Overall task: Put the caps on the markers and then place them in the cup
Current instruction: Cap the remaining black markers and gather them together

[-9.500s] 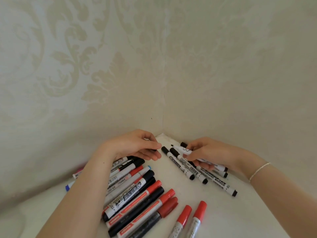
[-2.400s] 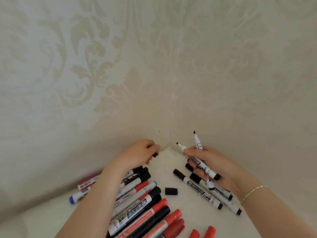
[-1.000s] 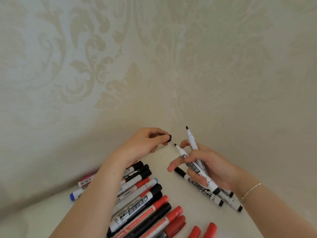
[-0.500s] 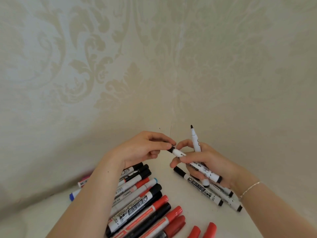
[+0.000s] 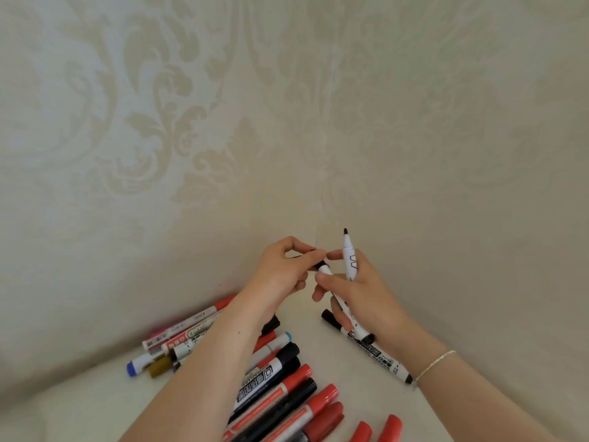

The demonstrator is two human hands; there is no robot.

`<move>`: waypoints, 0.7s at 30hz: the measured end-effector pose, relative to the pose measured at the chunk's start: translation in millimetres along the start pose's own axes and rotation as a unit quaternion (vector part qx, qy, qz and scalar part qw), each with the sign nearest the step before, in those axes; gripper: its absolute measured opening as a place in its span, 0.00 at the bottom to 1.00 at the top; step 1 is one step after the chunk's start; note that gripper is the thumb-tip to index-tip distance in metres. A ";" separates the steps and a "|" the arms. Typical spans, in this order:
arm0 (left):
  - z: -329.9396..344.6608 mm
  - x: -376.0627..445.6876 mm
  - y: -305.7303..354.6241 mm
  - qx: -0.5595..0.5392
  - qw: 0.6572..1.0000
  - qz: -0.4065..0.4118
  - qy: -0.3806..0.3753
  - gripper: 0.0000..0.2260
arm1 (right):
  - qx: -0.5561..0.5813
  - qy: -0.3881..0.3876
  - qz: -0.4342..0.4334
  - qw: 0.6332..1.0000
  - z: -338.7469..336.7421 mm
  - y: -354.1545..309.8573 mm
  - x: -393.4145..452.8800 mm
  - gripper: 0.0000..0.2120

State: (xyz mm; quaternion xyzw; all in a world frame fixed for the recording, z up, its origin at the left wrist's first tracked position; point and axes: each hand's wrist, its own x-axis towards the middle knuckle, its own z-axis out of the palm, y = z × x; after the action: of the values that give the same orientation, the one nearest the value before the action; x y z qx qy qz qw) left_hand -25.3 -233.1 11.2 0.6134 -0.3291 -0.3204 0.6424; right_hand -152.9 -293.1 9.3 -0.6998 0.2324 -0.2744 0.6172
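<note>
Capping a marker at the table's far corner.
My left hand [image 5: 283, 269] pinches the black cap [image 5: 319, 264] onto a marker [image 5: 342, 306]; my right hand [image 5: 360, 295] grips it and an uncapped marker [image 5: 349, 260].

White tabletop [image 5: 322, 352] set into wall corner. Left side: row of capped markers [image 5: 274, 378] lying side by side, caps red, black, one light blue; further left, blue-capped marker [image 5: 135, 366] near wall. Right side: black-capped whiteboard marker [image 5: 369, 349] lying flat. Front edge: two red caps [image 5: 376, 430].
</note>
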 end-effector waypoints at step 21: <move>-44.3 6.5 6.9 0.306 0.951 -0.049 0.016 0.05 | -0.583 -0.020 0.091 0.807 -6.4 37.2 -10.6 0.12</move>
State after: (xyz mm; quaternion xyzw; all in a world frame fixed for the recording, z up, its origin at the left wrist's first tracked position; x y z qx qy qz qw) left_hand 14.7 -212.5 16.9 0.8012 -0.3705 -0.2256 0.4122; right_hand -164.6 -295.6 -28.0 -0.9089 0.3992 -0.0159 0.1196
